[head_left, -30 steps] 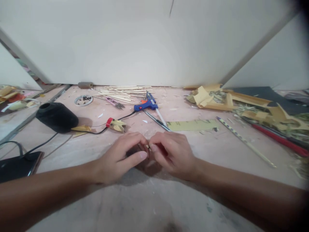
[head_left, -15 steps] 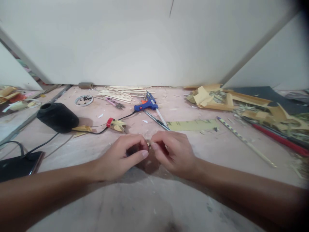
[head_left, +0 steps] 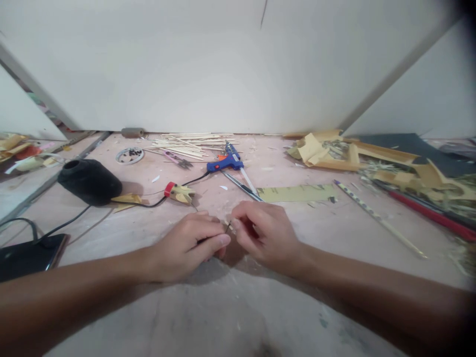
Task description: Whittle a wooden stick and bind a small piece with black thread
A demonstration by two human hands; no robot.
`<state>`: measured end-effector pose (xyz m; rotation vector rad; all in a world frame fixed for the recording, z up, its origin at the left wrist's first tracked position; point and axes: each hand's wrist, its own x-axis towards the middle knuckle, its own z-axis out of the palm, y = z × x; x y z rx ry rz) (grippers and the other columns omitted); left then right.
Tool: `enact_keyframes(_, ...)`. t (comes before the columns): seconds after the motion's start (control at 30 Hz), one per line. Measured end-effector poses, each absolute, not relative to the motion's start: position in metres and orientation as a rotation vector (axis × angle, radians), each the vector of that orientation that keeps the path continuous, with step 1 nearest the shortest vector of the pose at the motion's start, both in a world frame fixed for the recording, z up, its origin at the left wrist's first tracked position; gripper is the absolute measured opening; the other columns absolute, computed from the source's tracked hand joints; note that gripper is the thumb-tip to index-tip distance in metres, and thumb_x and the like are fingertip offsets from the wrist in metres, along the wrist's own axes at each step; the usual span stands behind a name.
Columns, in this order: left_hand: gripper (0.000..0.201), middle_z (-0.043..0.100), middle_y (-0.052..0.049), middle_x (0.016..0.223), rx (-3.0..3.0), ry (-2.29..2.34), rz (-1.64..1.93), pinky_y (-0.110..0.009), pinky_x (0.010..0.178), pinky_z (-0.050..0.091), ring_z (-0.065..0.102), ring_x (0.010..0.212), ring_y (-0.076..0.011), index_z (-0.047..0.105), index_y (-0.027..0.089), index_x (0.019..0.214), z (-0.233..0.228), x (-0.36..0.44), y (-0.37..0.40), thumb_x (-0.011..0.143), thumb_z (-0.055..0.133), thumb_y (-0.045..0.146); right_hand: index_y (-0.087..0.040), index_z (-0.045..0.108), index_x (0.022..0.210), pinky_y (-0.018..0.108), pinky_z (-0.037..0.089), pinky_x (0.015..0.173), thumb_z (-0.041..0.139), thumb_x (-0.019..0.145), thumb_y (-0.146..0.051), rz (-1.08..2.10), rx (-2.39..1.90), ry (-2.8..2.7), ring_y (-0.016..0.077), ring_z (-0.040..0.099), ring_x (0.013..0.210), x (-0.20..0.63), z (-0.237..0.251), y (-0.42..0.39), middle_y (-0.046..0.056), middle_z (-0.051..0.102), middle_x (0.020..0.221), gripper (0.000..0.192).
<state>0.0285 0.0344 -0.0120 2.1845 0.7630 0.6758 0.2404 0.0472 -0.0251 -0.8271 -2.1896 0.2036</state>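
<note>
My left hand [head_left: 191,243] is closed, thumb pressed against the curled index finger. Just to its right, my right hand [head_left: 264,229] is closed too, thumb and index fingertip pinched together. A short dark thread [head_left: 228,226] spans the small gap between the two sets of fingertips; anything else inside the fingers is hidden. Beyond my left hand lies a small pale wooden piece with a red band [head_left: 178,192], a fine strand running from it towards that hand. A black cone of thread [head_left: 89,182] rests on its side farther left.
A blue glue gun [head_left: 227,161] lies ahead, by a craft knife [head_left: 243,186] and a sandpaper strip [head_left: 297,193]. Behind are thin sticks [head_left: 186,145], snips [head_left: 177,159] and a round lid [head_left: 129,155]. Shavings and cardboard [head_left: 327,151] sit right; a phone [head_left: 31,254] left.
My left fingers have curled in and closed together, where they formed an open loop before. The dark thread now shows between the fingertips. My right hand has barely shifted.
</note>
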Motion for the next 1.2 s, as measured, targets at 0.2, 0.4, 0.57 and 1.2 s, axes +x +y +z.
enact_keyframes(0.2,0.039,0.063,0.000,0.069,2.353,0.684,0.626,-0.035,0.075,0.038,0.054,0.068,-0.0146,0.058,0.018,0.070,-0.010,0.031,0.035,0.105,0.041,0.022,-0.020,0.054,0.082,0.024,0.038,0.058,0.051,0.089,-0.015,0.119,-0.802,-2.187,0.0121,0.052,0.057,0.240,-0.024,0.045,-0.002,0.062,0.065,0.008)
enact_keyframes(0.4,0.038,0.060,0.001,0.067,2.340,0.684,0.639,-0.033,0.075,0.037,0.053,0.067,-0.0136,0.055,0.017,0.067,-0.010,0.030,0.034,0.103,0.043,0.020,-0.020,0.053,0.082,0.024,0.037,0.058,0.052,0.088,-0.014,0.134,-0.814,-2.171,0.0115,0.051,0.057,0.240,-0.025,0.046,-0.002,0.060,0.065,0.008)
enact_keyframes(0.57,0.042,0.056,0.002,0.064,2.066,0.867,0.682,-0.027,0.066,0.039,0.051,0.063,-0.0127,0.055,0.018,0.069,-0.015,0.030,0.037,0.107,0.042,0.030,-0.020,0.052,0.086,0.023,0.039,0.057,0.053,0.092,-0.015,0.178,-0.790,-2.073,0.0103,0.050,0.057,0.243,-0.023,0.047,-0.004,0.055,0.066,0.008)
enact_keyframes(1.2,0.044,0.064,0.001,0.062,1.368,0.977,0.781,-0.016,0.038,0.029,0.041,0.039,-0.0035,0.067,0.013,0.076,-0.002,0.046,0.015,0.105,0.046,0.039,-0.019,0.055,0.083,0.024,0.037,0.059,0.057,0.089,-0.011,0.074,-0.677,-2.114,0.0099,0.050,0.057,0.241,-0.022,0.044,-0.004,0.061,0.067,0.011)
